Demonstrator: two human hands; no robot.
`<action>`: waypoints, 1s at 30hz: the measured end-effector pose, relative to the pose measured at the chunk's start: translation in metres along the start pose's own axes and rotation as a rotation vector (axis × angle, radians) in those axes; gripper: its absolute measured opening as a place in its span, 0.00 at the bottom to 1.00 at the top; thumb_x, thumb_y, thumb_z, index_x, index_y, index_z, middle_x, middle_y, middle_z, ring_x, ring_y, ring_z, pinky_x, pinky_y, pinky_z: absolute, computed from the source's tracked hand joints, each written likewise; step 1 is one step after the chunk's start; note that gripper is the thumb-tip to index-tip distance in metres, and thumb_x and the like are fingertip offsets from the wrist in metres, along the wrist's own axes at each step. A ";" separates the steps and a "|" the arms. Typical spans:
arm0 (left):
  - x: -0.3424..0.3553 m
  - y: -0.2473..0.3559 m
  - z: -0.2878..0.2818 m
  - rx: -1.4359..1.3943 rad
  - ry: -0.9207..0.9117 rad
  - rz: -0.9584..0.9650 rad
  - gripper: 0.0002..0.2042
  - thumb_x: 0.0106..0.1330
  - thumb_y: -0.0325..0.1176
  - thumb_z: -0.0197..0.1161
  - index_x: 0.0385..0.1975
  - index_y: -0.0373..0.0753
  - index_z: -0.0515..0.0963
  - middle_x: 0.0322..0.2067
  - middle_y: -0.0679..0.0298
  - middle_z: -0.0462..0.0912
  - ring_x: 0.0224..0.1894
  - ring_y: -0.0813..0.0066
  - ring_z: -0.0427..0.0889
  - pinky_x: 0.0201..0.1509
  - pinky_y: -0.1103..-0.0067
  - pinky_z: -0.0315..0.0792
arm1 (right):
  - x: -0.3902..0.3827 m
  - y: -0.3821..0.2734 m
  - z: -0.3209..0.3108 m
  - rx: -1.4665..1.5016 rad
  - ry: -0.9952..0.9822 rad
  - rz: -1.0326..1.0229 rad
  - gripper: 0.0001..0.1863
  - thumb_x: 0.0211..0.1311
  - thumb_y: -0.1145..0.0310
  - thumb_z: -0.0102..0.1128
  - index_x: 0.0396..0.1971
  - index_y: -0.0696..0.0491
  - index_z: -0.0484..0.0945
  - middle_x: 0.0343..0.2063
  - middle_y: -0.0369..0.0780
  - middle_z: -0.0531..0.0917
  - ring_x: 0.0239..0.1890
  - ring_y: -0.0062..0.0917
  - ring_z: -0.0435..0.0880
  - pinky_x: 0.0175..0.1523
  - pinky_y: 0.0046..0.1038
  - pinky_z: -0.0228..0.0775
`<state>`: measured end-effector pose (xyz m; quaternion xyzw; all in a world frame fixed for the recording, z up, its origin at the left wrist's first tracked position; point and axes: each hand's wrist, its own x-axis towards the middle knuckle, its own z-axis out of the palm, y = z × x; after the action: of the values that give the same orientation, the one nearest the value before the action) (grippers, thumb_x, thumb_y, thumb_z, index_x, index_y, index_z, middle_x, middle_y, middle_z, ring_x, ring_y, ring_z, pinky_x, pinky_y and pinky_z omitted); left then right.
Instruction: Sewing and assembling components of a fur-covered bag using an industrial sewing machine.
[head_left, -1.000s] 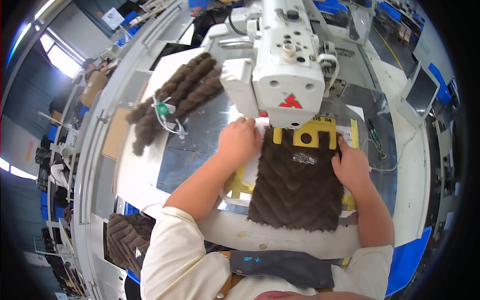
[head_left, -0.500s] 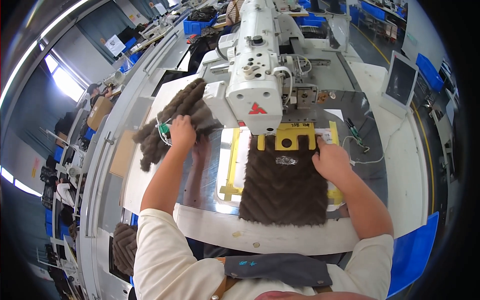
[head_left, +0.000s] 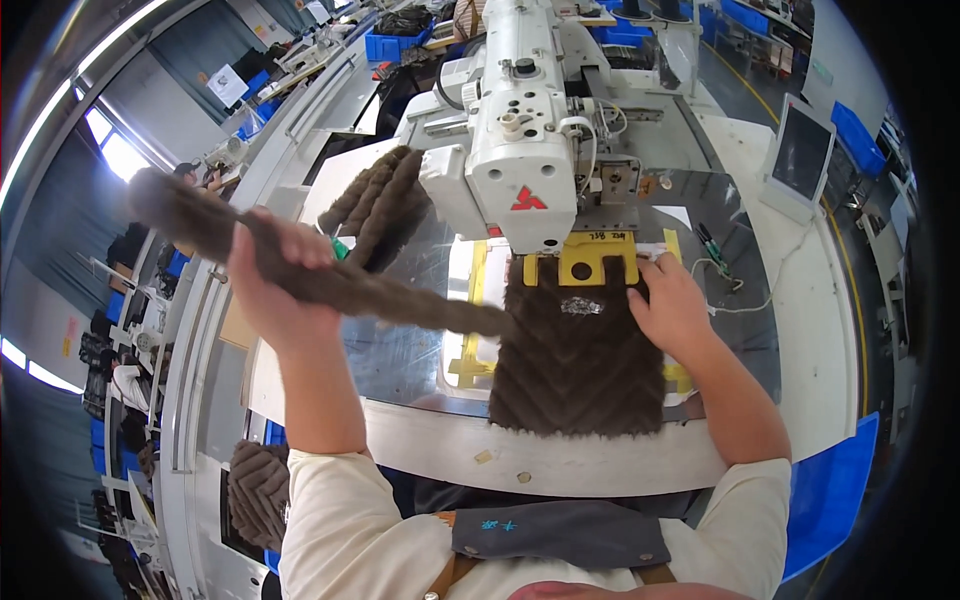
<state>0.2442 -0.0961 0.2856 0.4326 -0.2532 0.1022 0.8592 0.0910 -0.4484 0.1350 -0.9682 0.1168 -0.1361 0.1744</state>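
a sewing workshop: an industrial sewing machine (head_left: 520, 150) stands at twelve o'clock with brown furry fabric (head_left: 580, 375) before it, thread cones (head_left: 671, 12) at one, a screen (head_left: 803, 155) at two.

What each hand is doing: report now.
Left hand: closed, holding a brown furry strip.
Right hand: open, at the furry panel's right edge.

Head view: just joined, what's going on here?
A person at a white sewing machine has a long brown fluffy strip held up in the left grip; its far end overlaps the panel's left side in this view, though contact can't be told. The right grip rests at the upper right edge of the brown fur panel, beside the yellow template at its top. More brown strips lie left of the machine head.
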 end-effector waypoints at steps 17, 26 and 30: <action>-0.092 -0.194 -0.008 -0.170 -0.388 -0.572 0.27 0.71 0.54 0.68 0.59 0.43 0.68 0.53 0.62 0.75 0.59 0.62 0.75 0.66 0.60 0.69 | -0.003 0.021 -0.068 -0.011 -0.545 -0.102 0.19 0.54 0.70 0.64 0.47 0.57 0.78 0.42 0.51 0.83 0.50 0.49 0.82 0.55 0.45 0.74; -0.118 -0.186 0.012 0.201 -0.802 -0.509 0.20 0.50 0.27 0.85 0.42 0.35 0.84 0.43 0.58 0.86 0.40 0.65 0.88 0.45 0.77 0.81 | -0.011 -0.011 -0.019 0.421 -0.278 -0.366 0.19 0.53 0.66 0.72 0.42 0.56 0.77 0.41 0.46 0.83 0.49 0.47 0.81 0.54 0.43 0.73; -0.108 -0.184 0.007 0.296 -0.881 -0.276 0.23 0.47 0.30 0.86 0.43 0.35 0.84 0.42 0.56 0.87 0.41 0.65 0.88 0.46 0.74 0.81 | -0.005 -0.019 -0.014 0.388 -0.520 -0.335 0.14 0.57 0.69 0.68 0.39 0.58 0.77 0.37 0.48 0.81 0.45 0.50 0.81 0.50 0.45 0.74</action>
<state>0.2224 -0.2083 0.1059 0.5821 -0.5158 -0.1708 0.6049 0.0855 -0.4334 0.1534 -0.9251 -0.1195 0.0684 0.3540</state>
